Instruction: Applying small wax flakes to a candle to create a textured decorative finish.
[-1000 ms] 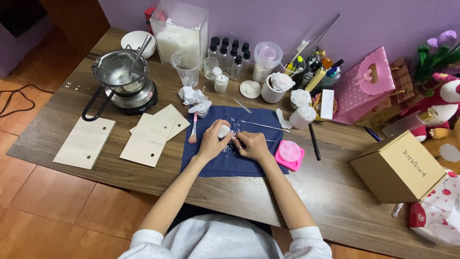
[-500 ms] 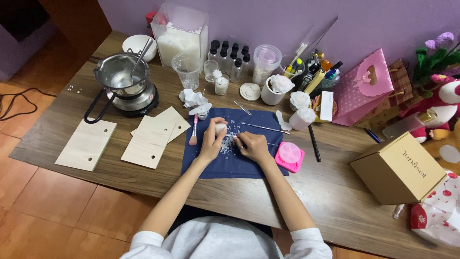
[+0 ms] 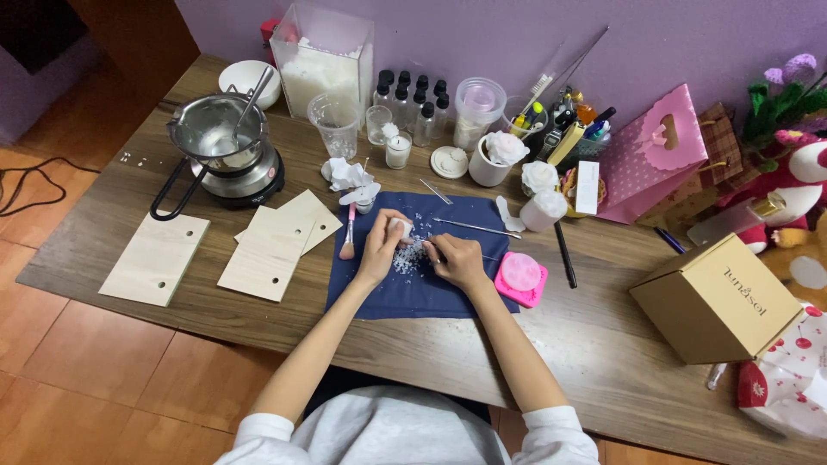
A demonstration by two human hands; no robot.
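Home craft desk, melting pot on hotplate [image 3: 226, 148], small bottles [image 3: 413, 103], plush toys [image 3: 788, 185]

L hand [image 3: 383, 245]: white piece [image 3: 399, 227] lifted a bit higher off cloth vs 1 s ago.
R hand [image 3: 457, 258]: edged closer to flakes [image 3: 408, 257].

We see a small white wax piece [image 3: 399, 227] just above the frame's centre, pinched over a dark blue cloth [image 3: 388, 297]. White flakes [image 3: 407, 258] lie scattered on the cloth directly below it, at centre frame.
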